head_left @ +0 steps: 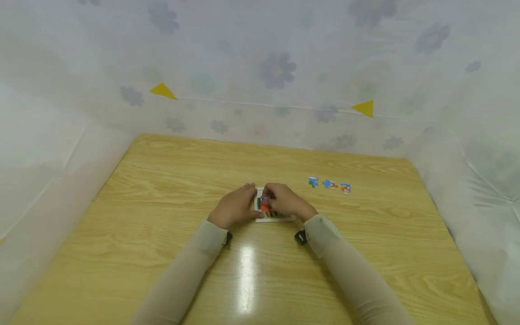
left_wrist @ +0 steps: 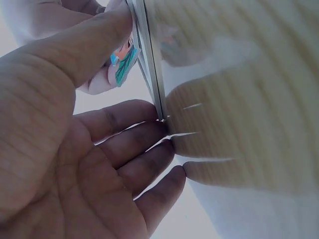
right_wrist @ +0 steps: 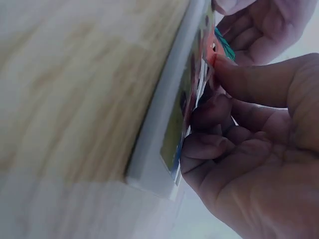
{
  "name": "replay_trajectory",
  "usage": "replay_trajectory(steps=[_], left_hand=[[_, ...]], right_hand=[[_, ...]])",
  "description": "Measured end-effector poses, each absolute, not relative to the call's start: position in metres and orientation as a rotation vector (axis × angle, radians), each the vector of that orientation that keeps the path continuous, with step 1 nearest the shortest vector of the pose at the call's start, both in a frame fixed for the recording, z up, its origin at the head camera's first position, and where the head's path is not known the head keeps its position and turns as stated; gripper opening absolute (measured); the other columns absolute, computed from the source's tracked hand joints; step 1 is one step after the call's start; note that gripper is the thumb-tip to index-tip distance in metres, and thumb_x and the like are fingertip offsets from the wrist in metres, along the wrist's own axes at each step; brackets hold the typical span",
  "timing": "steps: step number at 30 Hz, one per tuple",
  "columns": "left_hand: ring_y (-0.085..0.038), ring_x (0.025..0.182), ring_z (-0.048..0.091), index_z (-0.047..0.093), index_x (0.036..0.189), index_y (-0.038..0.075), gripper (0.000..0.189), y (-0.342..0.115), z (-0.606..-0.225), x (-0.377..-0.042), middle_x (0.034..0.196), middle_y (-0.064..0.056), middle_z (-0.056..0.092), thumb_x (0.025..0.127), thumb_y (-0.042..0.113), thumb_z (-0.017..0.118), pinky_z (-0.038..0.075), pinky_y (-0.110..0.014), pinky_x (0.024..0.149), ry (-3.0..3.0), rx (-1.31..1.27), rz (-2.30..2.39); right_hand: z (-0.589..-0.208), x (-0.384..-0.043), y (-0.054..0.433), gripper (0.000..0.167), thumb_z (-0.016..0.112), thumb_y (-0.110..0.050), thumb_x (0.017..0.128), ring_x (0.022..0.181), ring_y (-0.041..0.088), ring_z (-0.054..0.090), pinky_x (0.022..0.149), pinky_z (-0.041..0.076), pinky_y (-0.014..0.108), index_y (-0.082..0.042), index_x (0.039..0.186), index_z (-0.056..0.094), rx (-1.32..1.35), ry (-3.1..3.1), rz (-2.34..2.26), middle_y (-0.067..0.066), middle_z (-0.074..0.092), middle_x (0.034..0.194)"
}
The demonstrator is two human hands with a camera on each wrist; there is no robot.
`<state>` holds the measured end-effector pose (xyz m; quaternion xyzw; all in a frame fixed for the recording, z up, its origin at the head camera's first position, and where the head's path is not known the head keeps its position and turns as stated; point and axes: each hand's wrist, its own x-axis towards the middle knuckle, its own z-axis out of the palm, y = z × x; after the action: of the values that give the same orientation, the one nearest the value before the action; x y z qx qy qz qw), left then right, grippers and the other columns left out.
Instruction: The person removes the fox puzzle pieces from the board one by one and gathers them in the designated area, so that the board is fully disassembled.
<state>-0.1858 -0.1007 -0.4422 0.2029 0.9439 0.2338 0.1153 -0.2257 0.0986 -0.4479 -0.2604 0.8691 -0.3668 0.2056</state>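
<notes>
The fingers of the right hand [head_left: 282, 200] are narrowed in a pinch on an orange-and-green puzzle piece [left_wrist: 127, 67], thumb on one face, above the left part of the white-rimmed board [head_left: 274, 220]; whether the piece touches the board cannot be told. The fingers of the left hand [head_left: 235, 205] lie loosely extended along the board's left side, the thumb spread wide from them and resting on the board's near left edge. The printed picture [right_wrist: 172, 142] within the board's rim is partly covered by the right hand. The board lies flat on the wood-grain bench [head_left: 162, 180]. Beyond the board, to its right and well apart from it, 3 loose pieces [head_left: 345, 188] lie in a row, showing blue, green and fox-like orange patches. On the near side of the board are 2 pale sleeves [head_left: 357, 271] and 2 dark wristbands [head_left: 301, 237]. Far behind the board hangs a flowered sheet [head_left: 239, 45] bearing 2 yellow triangles [head_left: 163, 90].
</notes>
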Motion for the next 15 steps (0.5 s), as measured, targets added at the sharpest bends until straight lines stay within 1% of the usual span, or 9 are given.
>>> replay_trajectory(steps=[2,4,8,11,15], left_hand=[[-0.032,0.151,0.033,0.054,0.143,0.000,0.072,-0.1008,-0.4421,-0.1857,0.163,-0.019,0.035,0.089,0.040,0.082,0.036,-0.047,0.119,2.759,0.586,0.693],[-0.032,0.151,0.033,0.052,0.145,0.000,0.074,-0.1006,-0.4424,-0.1860,0.163,-0.019,0.035,0.089,0.038,0.082,0.035,-0.047,0.120,2.757,0.578,0.697],[-0.033,0.151,0.034,0.054,0.142,0.001,0.071,-0.0994,-0.4431,-0.1871,0.162,-0.019,0.036,0.088,0.038,0.083,0.036,-0.048,0.119,2.758,0.563,0.691],[-0.034,0.150,0.035,0.052,0.143,0.002,0.074,-0.0982,-0.4440,-0.1883,0.161,-0.020,0.037,0.087,0.037,0.084,0.037,-0.048,0.118,2.764,0.554,0.687],[-0.035,0.149,0.036,0.051,0.145,0.002,0.077,-0.0972,-0.4434,-0.1893,0.160,-0.020,0.038,0.085,0.037,0.086,0.037,-0.048,0.118,2.771,0.539,0.686]], right_hand=[[-0.4476,-0.2271,0.0988,0.003,0.061,-0.002,0.101,0.076,0.016,0.055,0.069,0.049,0.029,0.000,0.100,0.062,-0.724,2.398,-1.044,0.005,0.062,0.087],[-0.4474,-0.2287,0.0988,0.004,0.061,-0.002,0.101,0.075,0.017,0.055,0.069,0.049,0.029,-0.001,0.098,0.062,-0.732,2.385,-1.058,0.005,0.061,0.085],[-0.4498,-0.2298,0.0971,0.009,0.060,0.002,0.099,0.076,0.017,0.056,0.068,0.049,0.029,-0.006,0.095,0.062,-0.736,2.404,-1.054,0.004,0.063,0.088],[-0.4507,-0.2274,0.0971,0.014,0.059,0.005,0.098,0.076,0.017,0.056,0.065,0.049,0.029,-0.008,0.095,0.062,-0.760,2.429,-1.046,0.003,0.064,0.090],[-0.4510,-0.2249,0.0998,0.016,0.060,0.005,0.098,0.077,0.017,0.057,0.065,0.050,0.029,-0.011,0.096,0.061,-0.860,2.444,-1.044,0.002,0.063,0.092]])
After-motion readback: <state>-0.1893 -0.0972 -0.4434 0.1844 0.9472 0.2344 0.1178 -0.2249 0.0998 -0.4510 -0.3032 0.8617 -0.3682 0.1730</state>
